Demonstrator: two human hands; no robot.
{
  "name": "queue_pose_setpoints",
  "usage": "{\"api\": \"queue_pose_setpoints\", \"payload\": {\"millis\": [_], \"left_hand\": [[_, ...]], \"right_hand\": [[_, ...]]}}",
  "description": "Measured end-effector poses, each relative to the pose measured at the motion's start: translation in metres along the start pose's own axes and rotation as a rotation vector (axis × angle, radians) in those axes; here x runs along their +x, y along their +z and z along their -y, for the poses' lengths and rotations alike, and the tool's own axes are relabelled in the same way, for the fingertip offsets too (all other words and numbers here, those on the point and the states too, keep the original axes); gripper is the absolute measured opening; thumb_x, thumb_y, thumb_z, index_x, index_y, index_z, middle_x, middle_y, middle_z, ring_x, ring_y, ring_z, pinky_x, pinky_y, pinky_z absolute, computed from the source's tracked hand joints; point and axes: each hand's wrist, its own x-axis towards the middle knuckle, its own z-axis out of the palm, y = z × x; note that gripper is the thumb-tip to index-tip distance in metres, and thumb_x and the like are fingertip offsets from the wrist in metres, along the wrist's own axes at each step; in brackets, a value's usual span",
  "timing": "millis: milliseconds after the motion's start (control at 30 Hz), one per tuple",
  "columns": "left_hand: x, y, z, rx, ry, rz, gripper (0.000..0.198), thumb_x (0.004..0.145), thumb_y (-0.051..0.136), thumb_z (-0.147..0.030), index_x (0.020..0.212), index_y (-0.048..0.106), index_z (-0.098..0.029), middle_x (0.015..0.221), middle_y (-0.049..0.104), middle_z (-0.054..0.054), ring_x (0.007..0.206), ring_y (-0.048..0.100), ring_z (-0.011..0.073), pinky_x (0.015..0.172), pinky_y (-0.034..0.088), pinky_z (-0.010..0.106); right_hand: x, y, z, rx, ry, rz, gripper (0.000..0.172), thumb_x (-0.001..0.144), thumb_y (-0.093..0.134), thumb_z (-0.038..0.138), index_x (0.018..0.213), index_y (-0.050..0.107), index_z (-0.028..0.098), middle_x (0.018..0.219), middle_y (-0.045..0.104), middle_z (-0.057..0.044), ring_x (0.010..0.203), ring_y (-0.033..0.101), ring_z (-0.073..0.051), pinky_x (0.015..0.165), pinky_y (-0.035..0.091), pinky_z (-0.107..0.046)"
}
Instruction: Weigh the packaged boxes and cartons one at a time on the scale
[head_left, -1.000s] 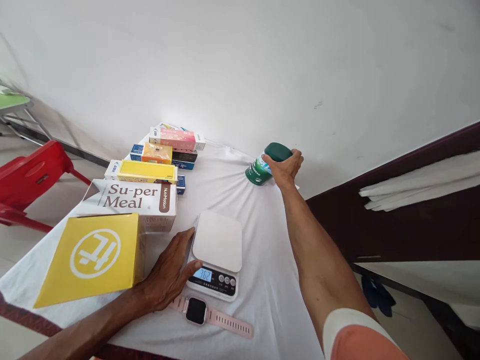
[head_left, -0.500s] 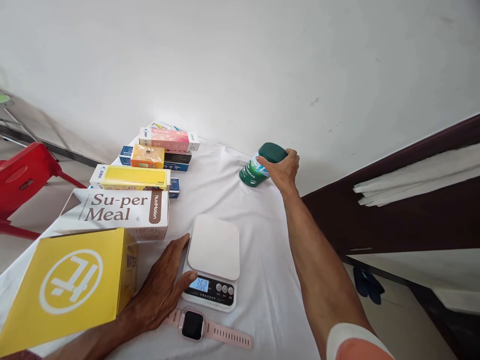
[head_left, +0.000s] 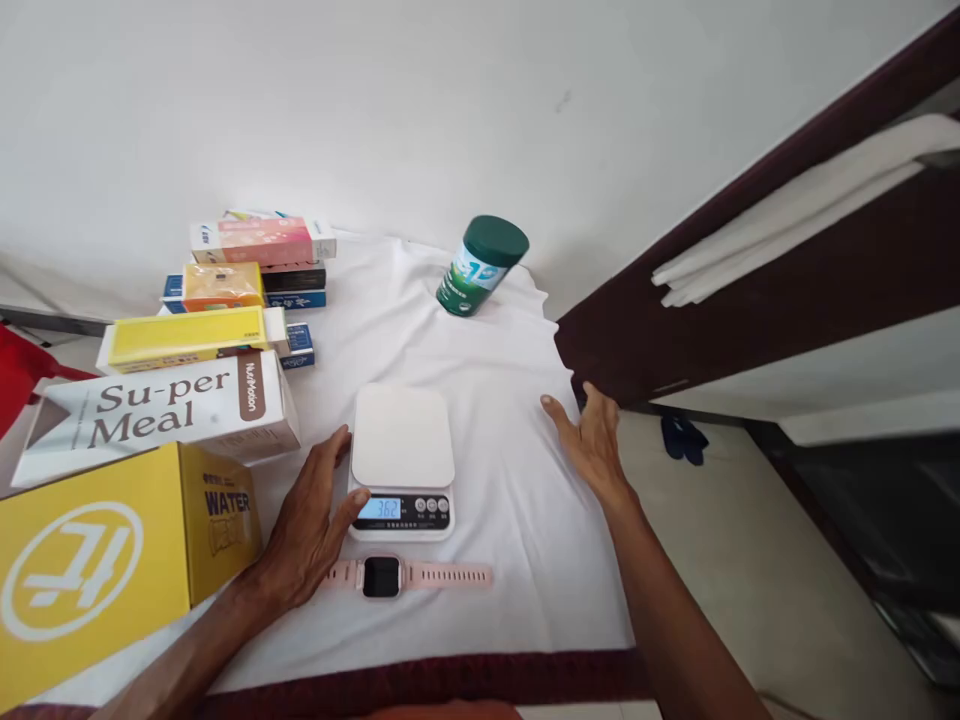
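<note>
A white digital scale (head_left: 403, 440) with a bare platform lies on the cloth, its lit display reading 362. My left hand (head_left: 311, 525) rests along the scale's left side, fingers apart, the thumb at the display's edge. Just below the scale a pink smartwatch (head_left: 381, 577) is stretched out flat. The green canister (head_left: 482, 265) with a dark green lid stands at the back of the table near the wall. Lower and to its right, my right hand (head_left: 592, 440) is over the table's right edge, fingers spread and holding nothing.
On the left are a yellow box (head_left: 90, 570), a white Su-per Meal box (head_left: 165, 410), a long yellow box (head_left: 191, 335), an orange packet (head_left: 223, 285) and a pink box (head_left: 259, 238). White cloth (head_left: 810, 210) hangs on dark wood at right. Dark slippers (head_left: 682, 438) lie on the floor.
My right hand has let go of the green canister and drawn back toward me and to the right. The canister stays at the back. My left hand remains beside the scale; the view has shifted.
</note>
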Motion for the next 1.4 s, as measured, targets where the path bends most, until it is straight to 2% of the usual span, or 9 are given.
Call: {"api": "queue_pose_setpoints", "payload": {"millis": [133,333,400,500,633,767,933,1067,1400], "left_hand": [[0.003,-0.002,0.006,0.029,0.066,-0.026,0.073,0.107,0.045,-0.059,0.165,0.028,-0.020,0.160,0.049,0.020,0.147,0.053,0.0339,0.123,0.044,0.061],[-0.006,0.000,-0.001,0.371,0.349,-0.082,0.075,0.107,0.047,-0.057,0.167,0.024,-0.017,0.162,0.042,0.024,0.153,0.043,0.0390,0.123,0.043,0.065],[-0.021,0.008,-0.015,0.490,0.485,-0.123,0.079,0.106,0.053,-0.054,0.168,0.022,-0.017,0.163,0.039,0.026,0.155,0.038,0.0409,0.121,0.044,0.064],[-0.057,0.034,-0.037,0.578,0.742,-0.120,0.075,0.105,0.061,-0.044,0.165,0.028,-0.016,0.148,0.056,0.023,0.139,0.056,0.0354,0.109,0.054,0.051],[-0.092,0.080,-0.047,0.714,0.993,0.055,0.033,0.108,0.054,-0.029,0.137,0.056,-0.013,0.113,0.072,0.012,0.099,0.067,0.0247,0.085,0.053,0.039],[-0.088,0.102,-0.042,0.828,0.992,0.055,0.009,0.106,0.055,-0.019,0.102,0.062,-0.016,0.092,0.067,0.006,0.084,0.058,0.0228,0.075,0.042,0.038],[-0.072,0.100,-0.043,0.857,1.026,0.118,0.012,0.104,0.055,-0.012,0.094,0.059,-0.017,0.088,0.062,0.005,0.084,0.052,0.0229,0.077,0.038,0.038],[-0.070,0.100,-0.042,0.792,0.999,0.149,0.015,0.104,0.052,-0.010,0.091,0.057,-0.017,0.087,0.061,0.005,0.081,0.051,0.0218,0.077,0.038,0.037],[-0.090,0.110,-0.041,0.702,1.030,0.202,0.019,0.103,0.050,-0.007,0.089,0.057,-0.018,0.083,0.061,0.004,0.079,0.053,0.0206,0.078,0.044,0.035]], "right_hand": [[-0.089,-0.028,-0.062,-0.077,0.289,-0.063,0.109,0.086,0.043,0.089,0.151,0.050,0.002,0.155,0.048,-0.035,0.145,0.046,-0.048,0.121,0.036,-0.064],[-0.161,-0.057,-0.080,0.126,0.255,0.000,0.067,0.089,0.055,0.079,0.110,0.073,0.017,0.120,0.074,-0.020,0.110,0.069,-0.035,0.099,0.056,-0.052],[-0.169,-0.059,-0.075,0.149,0.177,-0.072,0.063,0.087,0.062,0.075,0.112,0.072,0.018,0.125,0.072,-0.019,0.112,0.068,-0.034,0.092,0.059,-0.050],[-0.179,-0.060,-0.067,0.107,-0.011,-0.164,0.063,0.085,0.070,0.071,0.122,0.071,0.021,0.133,0.067,-0.018,0.123,0.063,-0.036,0.095,0.058,-0.053],[-0.201,-0.062,-0.062,0.075,-0.310,0.036,0.058,0.081,0.078,0.071,0.118,0.075,0.026,0.129,0.069,-0.013,0.127,0.059,-0.036,0.109,0.050,-0.057],[-0.219,-0.062,-0.070,0.042,-0.451,0.105,0.063,0.076,0.084,0.070,0.123,0.075,0.029,0.134,0.068,-0.011,0.126,0.061,-0.038,0.105,0.052,-0.058],[-0.224,-0.051,-0.072,0.113,-0.645,-0.109,0.018,0.102,0.065,0.040,0.107,0.077,0.027,0.112,0.076,-0.008,0.103,0.070,-0.027,0.092,0.057,-0.045],[-0.222,-0.049,-0.064,0.082,-0.723,-0.201,0.017,0.106,0.057,0.021,0.104,0.073,0.025,0.097,0.077,-0.004,0.089,0.071,-0.021,0.086,0.057,-0.039],[-0.232,-0.087,-0.059,-0.095,-0.615,0.146,0.040,0.111,0.042,0.036,0.082,0.066,0.025,0.076,0.069,-0.003,0.073,0.065,-0.021,0.072,0.053,-0.035]]}}
